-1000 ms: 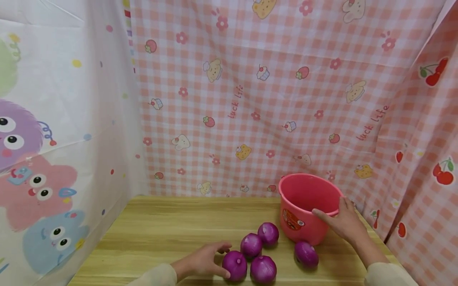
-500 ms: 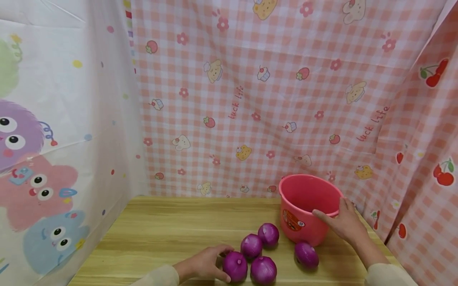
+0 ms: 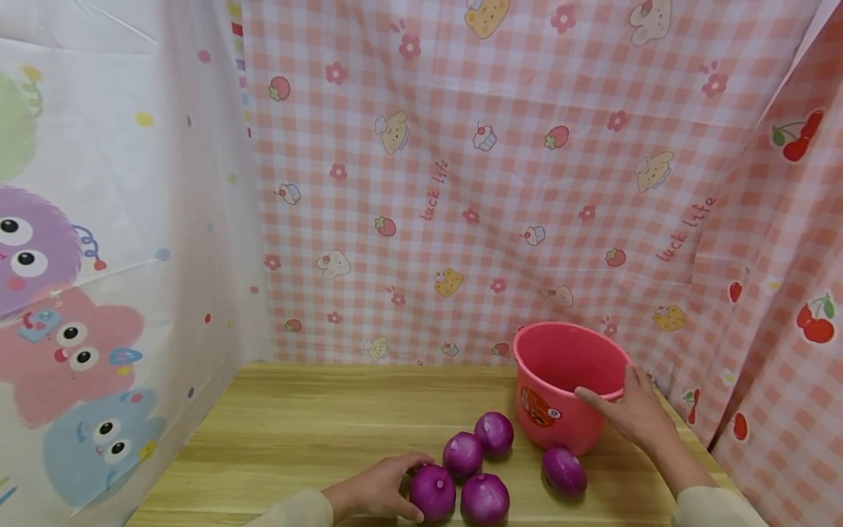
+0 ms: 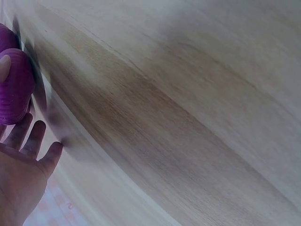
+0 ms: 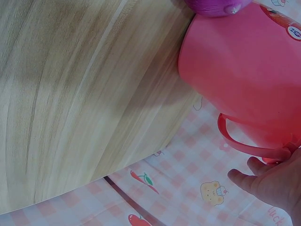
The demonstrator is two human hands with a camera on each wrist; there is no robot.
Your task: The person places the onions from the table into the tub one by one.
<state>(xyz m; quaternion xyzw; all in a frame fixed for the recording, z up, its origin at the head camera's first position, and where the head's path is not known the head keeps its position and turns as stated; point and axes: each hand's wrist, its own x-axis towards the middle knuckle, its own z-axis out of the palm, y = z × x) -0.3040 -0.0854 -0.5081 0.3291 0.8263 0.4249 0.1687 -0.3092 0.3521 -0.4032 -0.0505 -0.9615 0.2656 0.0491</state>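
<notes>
In the head view, my left hand [image 3: 378,487] curves round the left side of a red onion [image 3: 432,492], thumb in front and index finger behind. The left wrist view shows the thumb on the onion [image 4: 16,84] and the other fingers spread beside it. Against that onion's right side sit more red onions: one at the front [image 3: 485,498], one behind [image 3: 463,454] and one farther back [image 3: 494,433]. My right hand [image 3: 642,413] grips the rim of a pink bucket [image 3: 560,417], thumb towards the front. Its fingers are near the bucket's handle [image 5: 249,148] in the right wrist view.
Another red onion [image 3: 564,471] lies on its side just in front of the bucket. Everything stands on a wood-grain table [image 3: 316,417]. A checked pink cloth [image 3: 421,183] hangs behind it, with a white printed cloth [image 3: 191,219] at the left.
My left hand has moved slightly right and closer round the nearest onion, its index finger now against the onion's back. The right hand and bucket stay in place.
</notes>
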